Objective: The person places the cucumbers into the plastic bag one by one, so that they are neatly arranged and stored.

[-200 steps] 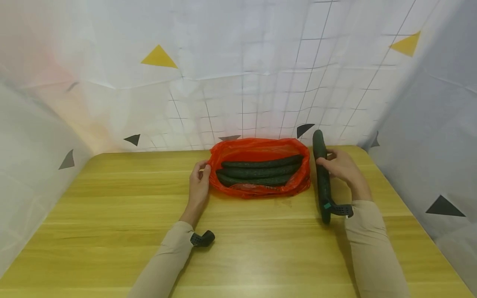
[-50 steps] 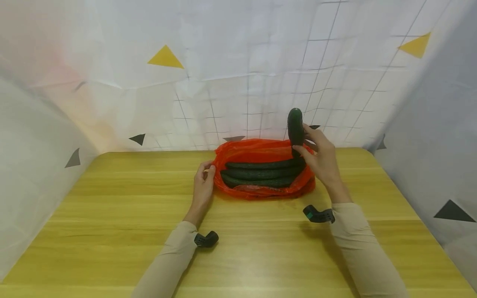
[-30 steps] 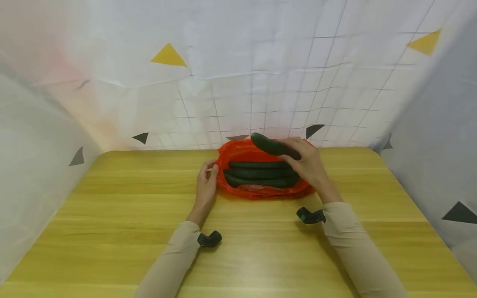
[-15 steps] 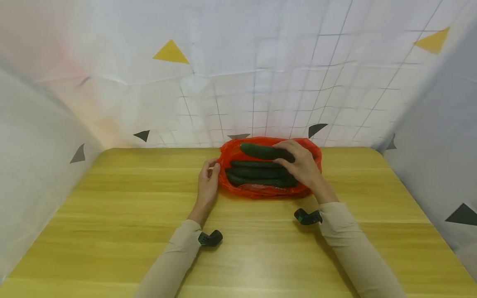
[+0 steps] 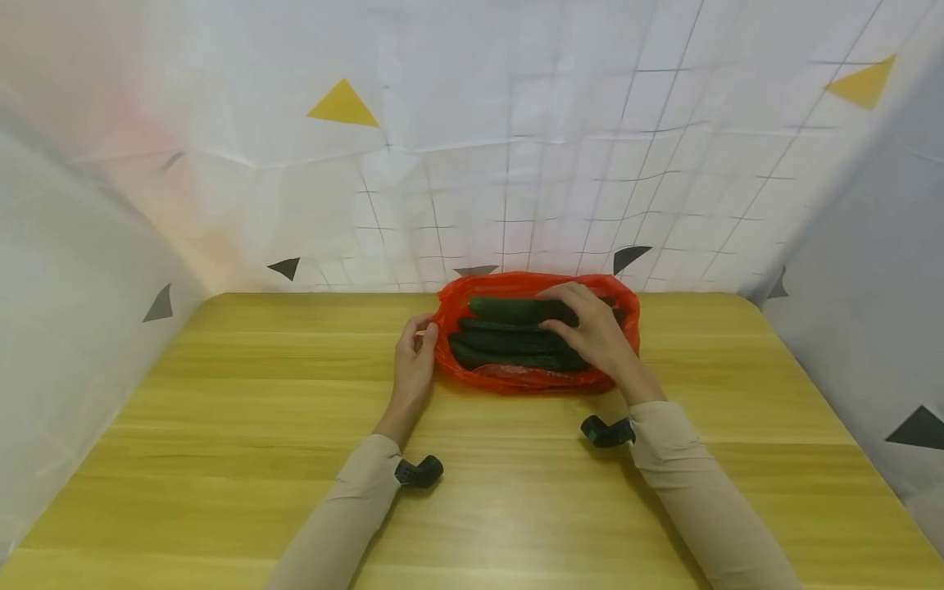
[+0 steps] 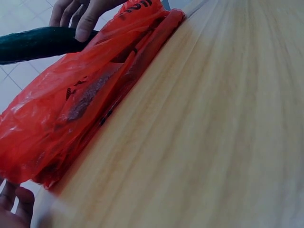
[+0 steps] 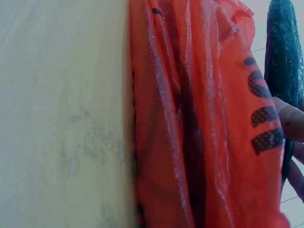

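A red plastic bag (image 5: 527,378) lies with its mouth spread, and several dark green cucumbers (image 5: 509,342) rest side by side in it. My right hand (image 5: 596,336) holds another cucumber (image 5: 501,309) between thumb and fingers, level, at the back of the bag's mouth. The left wrist view has this cucumber (image 6: 42,43) above the bag's edge; its far end is hidden by the fingers. At the bag's left end, my left hand (image 5: 413,369) pinches the rim with thumb and curled fingers. In the right wrist view, bag folds (image 7: 209,118) partly cover the right hand.
The bag sits near the back edge of a wooden table (image 5: 487,492). White sheeting (image 5: 442,188) with yellow and black triangles rises behind and at both sides. A small black camera (image 5: 608,431) juts from the right wrist, another camera (image 5: 419,471) from the left.
The right hand has brought the cucumber from right of the bag, turned it from upright to level, and lowered it into the bag's mouth. The left hand stays at the bag's left rim.
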Motion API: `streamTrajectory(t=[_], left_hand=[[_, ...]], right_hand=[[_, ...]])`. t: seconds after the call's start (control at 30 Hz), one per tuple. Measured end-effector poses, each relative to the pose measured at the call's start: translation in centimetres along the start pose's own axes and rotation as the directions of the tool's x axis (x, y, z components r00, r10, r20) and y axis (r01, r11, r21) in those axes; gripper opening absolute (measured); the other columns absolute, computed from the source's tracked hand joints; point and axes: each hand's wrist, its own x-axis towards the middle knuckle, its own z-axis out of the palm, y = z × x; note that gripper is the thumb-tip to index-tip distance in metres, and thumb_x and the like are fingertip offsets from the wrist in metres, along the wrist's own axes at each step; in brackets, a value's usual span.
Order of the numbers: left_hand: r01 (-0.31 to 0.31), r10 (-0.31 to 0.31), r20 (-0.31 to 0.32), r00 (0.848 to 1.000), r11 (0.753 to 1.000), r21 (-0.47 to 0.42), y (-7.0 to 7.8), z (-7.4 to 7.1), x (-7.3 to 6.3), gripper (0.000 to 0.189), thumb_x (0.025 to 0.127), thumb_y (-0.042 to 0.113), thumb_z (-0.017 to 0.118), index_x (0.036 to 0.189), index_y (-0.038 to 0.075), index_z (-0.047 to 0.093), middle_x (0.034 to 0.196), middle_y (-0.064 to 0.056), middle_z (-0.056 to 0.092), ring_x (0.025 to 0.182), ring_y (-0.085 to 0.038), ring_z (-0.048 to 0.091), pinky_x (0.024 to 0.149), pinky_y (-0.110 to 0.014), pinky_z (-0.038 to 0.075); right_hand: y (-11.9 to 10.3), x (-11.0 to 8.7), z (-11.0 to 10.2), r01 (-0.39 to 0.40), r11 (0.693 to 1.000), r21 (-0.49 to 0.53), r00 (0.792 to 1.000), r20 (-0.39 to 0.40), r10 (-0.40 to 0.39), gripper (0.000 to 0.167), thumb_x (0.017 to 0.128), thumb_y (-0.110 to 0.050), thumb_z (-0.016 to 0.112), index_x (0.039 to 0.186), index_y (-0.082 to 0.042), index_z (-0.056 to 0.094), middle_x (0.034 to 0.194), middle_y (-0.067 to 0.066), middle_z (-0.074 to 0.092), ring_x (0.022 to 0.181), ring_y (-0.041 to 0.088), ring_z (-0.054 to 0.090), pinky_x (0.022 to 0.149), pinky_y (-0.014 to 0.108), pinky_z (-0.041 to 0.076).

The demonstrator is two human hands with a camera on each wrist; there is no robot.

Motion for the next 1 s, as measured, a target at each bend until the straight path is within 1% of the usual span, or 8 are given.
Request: streamTrajectory(t=[0.13, 0.27, 0.37, 0.5, 0.63, 0.8, 0.87, 1.0], left_hand=[[0.023, -0.022, 0.022, 1.000, 0.999, -0.024, 0.6, -0.1, 0.0, 0.032, 0.097, 0.028, 0.051, 0.123, 0.010, 0.056, 0.114, -0.008, 0.054, 0.076, -0.011, 0.051, 0.064, -0.019, 0.043], [0.022, -0.021, 0.030, 0.999, 0.999, -0.034, 1.0, -0.3, -0.1, 0.031, 0.097, 0.022, 0.051, 0.123, 0.006, 0.056, 0.114, -0.012, 0.054, 0.074, -0.013, 0.050, 0.063, -0.020, 0.042], [0.016, -0.016, 0.018, 1.000, 1.000, -0.020, 0.8, -0.2, -0.1, 0.030, 0.097, 0.024, 0.052, 0.122, 0.009, 0.057, 0.113, -0.008, 0.055, 0.074, -0.012, 0.050, 0.063, -0.019, 0.042], [-0.006, 0.006, 0.001, 1.000, 1.000, 0.002, 0.1, -0.1, 0.0, 0.030, 0.097, 0.030, 0.051, 0.122, 0.014, 0.057, 0.113, -0.003, 0.056, 0.077, -0.013, 0.052, 0.065, -0.019, 0.043], [-0.019, 0.019, 0.001, 1.000, 1.000, -0.005, -0.3, -0.1, 0.0, 0.032, 0.097, 0.033, 0.051, 0.122, 0.015, 0.056, 0.115, -0.005, 0.055, 0.079, -0.015, 0.054, 0.067, -0.019, 0.045], [0.001, 0.000, 0.026, 1.000, 0.999, -0.035, -0.2, -0.2, 0.1, 0.036, 0.097, 0.036, 0.050, 0.125, 0.014, 0.055, 0.117, -0.006, 0.053, 0.084, -0.016, 0.058, 0.070, -0.019, 0.047], [0.015, -0.013, 0.041, 0.999, 0.998, -0.060, 0.0, -0.2, 0.1, 0.036, 0.097, 0.034, 0.050, 0.126, 0.014, 0.054, 0.117, -0.006, 0.053, 0.087, -0.015, 0.059, 0.072, -0.020, 0.048], [0.033, -0.029, 0.053, 0.998, 0.996, -0.084, 1.7, -0.4, -0.5, 0.033, 0.098, 0.025, 0.050, 0.126, 0.009, 0.054, 0.117, -0.008, 0.053, 0.091, -0.016, 0.062, 0.075, -0.020, 0.050]], right_hand=[[0.1, 0.0, 0.2, -0.002, 1.000, -0.011, 1.000, 0.012, 0.002, 0.042, 0.076, -0.010, 0.077, 0.116, -0.014, 0.063, 0.113, 0.002, 0.062, 0.109, 0.018, 0.055, 0.092, 0.035, 0.046], [0.1, 0.0, 0.5, -0.009, 1.000, -0.019, 1.000, 0.029, 0.010, 0.041, 0.077, -0.010, 0.077, 0.116, -0.014, 0.063, 0.113, 0.002, 0.062, 0.109, 0.019, 0.055, 0.091, 0.038, 0.046], [0.1, 0.0, 0.6, -0.016, 1.000, -0.023, 0.999, 0.034, 0.017, 0.041, 0.077, -0.009, 0.076, 0.116, -0.013, 0.062, 0.113, 0.003, 0.062, 0.109, 0.020, 0.055, 0.091, 0.040, 0.046], [0.2, 0.1, 0.8, -0.026, 0.999, -0.031, 0.999, 0.047, 0.027, 0.041, 0.078, -0.009, 0.075, 0.117, -0.013, 0.062, 0.114, 0.003, 0.062, 0.109, 0.021, 0.055, 0.090, 0.040, 0.046], [0.3, 0.2, 1.0, -0.031, 0.999, -0.038, 0.997, 0.074, 0.034, 0.040, 0.079, -0.010, 0.075, 0.117, -0.013, 0.062, 0.114, 0.004, 0.063, 0.109, 0.022, 0.055, 0.090, 0.041, 0.047], [0.7, 0.3, 1.3, -0.038, 0.998, -0.045, 0.995, 0.089, 0.042, 0.038, 0.080, -0.011, 0.074, 0.117, -0.013, 0.062, 0.113, 0.004, 0.063, 0.109, 0.021, 0.056, 0.091, 0.042, 0.047], [0.8, 0.3, 1.3, -0.041, 0.998, -0.046, 0.995, 0.086, 0.045, 0.038, 0.081, -0.012, 0.073, 0.117, -0.012, 0.062, 0.113, 0.004, 0.063, 0.108, 0.021, 0.056, 0.091, 0.041, 0.047], [1.1, 0.3, 1.5, -0.046, 0.998, -0.050, 0.995, 0.082, 0.050, 0.038, 0.081, -0.012, 0.073, 0.117, -0.012, 0.062, 0.112, 0.004, 0.063, 0.107, 0.021, 0.057, 0.091, 0.041, 0.047]])
